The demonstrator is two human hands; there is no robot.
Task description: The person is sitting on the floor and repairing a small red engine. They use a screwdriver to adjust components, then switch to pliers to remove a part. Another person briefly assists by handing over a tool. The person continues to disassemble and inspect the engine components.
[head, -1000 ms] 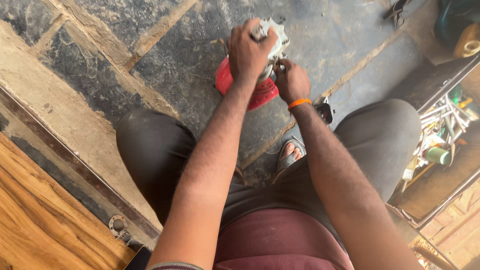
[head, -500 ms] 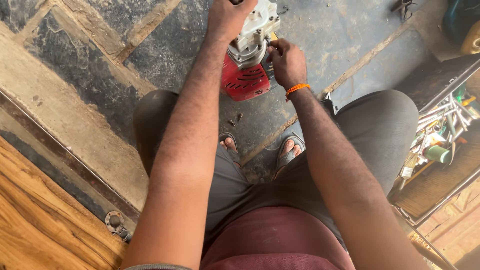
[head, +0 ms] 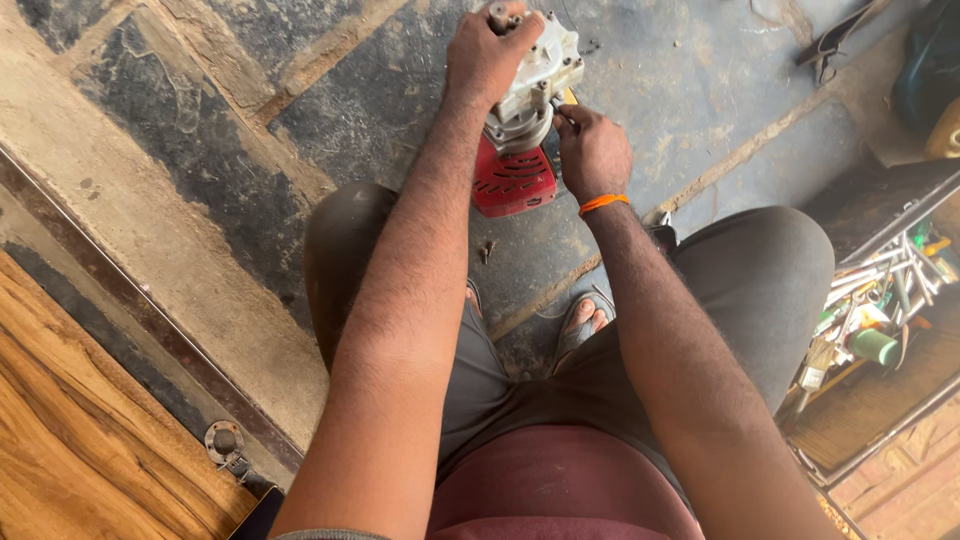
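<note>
A power tool with a red plastic body (head: pixel 512 180) and a pale metal gear head (head: pixel 540 80) stands on the stone floor between my knees. My left hand (head: pixel 490 55) grips the top of the metal head. My right hand (head: pixel 592 150) is closed around a thin metal tool, with its tip against the side of the gear head. An orange band (head: pixel 603 204) circles my right wrist.
A wooden box of assorted tools and small parts (head: pixel 880 310) lies at the right. A wooden panel (head: pixel 70 430) lies at the lower left, with a small metal fitting (head: pixel 222 442) at its edge. Dark objects (head: pixel 930 70) sit at the top right. My sandalled feet (head: pixel 580 322) are below the tool.
The view has shifted and the power tool now stands more upright. My left hand has moved from its side up to the top of the head. My right hand stays at the gear head.
</note>
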